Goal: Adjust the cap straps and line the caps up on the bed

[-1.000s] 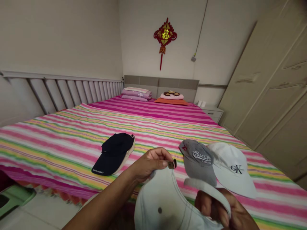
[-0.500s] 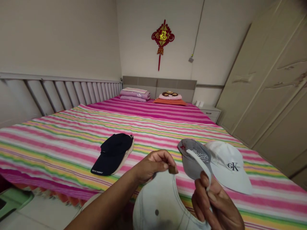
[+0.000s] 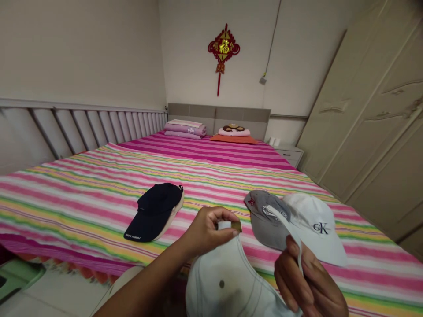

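I hold a pale white cap (image 3: 231, 286) low in front of me, over the near edge of the bed. My left hand (image 3: 206, 231) pinches the small metal buckle (image 3: 235, 226) at the cap's back. My right hand (image 3: 309, 281) is closed on the cap's white strap (image 3: 287, 220), which rises from my fingers toward the buckle. On the striped bedspread (image 3: 99, 185) lie a navy cap (image 3: 153, 210) stacked on a beige one at the left, and a grey cap (image 3: 267, 218) beside a white cap (image 3: 313, 229) at the right.
Folded purple bedding (image 3: 187, 128) and a pillow (image 3: 234, 132) lie by the headboard. A nightstand (image 3: 291, 154) and a tall cream wardrobe (image 3: 373, 123) stand on the right. A slatted rail (image 3: 82, 125) lines the left wall. A green stool (image 3: 20, 275) is at lower left.
My right hand has lifted and pulled the strap upright, away from the cap's brim side. My left hand has kept its pinch on the buckle and shifted slightly.
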Tool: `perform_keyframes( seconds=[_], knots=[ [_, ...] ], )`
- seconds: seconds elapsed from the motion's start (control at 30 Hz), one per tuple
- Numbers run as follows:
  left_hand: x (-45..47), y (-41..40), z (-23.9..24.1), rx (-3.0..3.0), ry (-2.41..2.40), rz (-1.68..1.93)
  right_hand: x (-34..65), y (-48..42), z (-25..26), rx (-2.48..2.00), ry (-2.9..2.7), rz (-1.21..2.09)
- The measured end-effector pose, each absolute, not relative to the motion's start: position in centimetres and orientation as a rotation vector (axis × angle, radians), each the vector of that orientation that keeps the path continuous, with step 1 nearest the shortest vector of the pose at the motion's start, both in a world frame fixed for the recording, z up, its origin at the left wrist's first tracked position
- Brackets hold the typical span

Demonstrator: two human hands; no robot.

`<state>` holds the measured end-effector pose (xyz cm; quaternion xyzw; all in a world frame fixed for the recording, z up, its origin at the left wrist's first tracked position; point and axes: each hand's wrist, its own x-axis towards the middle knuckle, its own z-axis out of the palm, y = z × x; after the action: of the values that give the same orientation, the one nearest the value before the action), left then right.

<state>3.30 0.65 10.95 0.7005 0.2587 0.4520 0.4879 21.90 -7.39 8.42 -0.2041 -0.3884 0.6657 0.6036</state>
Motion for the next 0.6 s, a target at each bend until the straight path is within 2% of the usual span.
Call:
perform_keyframes(
  seconds=[0.13,0.37,0.6],
  knots=[
    [2.9,0.2,11.6,1.853,0.645,1.111,22.3,-7.3,8.6,-0.427,-0.946,1.581],
    [3.4,-0.9,11.4,1.358,0.376,0.980,23.0,-7.4,10.2,-0.548,-0.971,1.834],
    [3.8,-0.5,10.4,1.248,0.418,1.113,22.6,-5.8,10.7,-0.682,-1.072,1.888]
  ],
)
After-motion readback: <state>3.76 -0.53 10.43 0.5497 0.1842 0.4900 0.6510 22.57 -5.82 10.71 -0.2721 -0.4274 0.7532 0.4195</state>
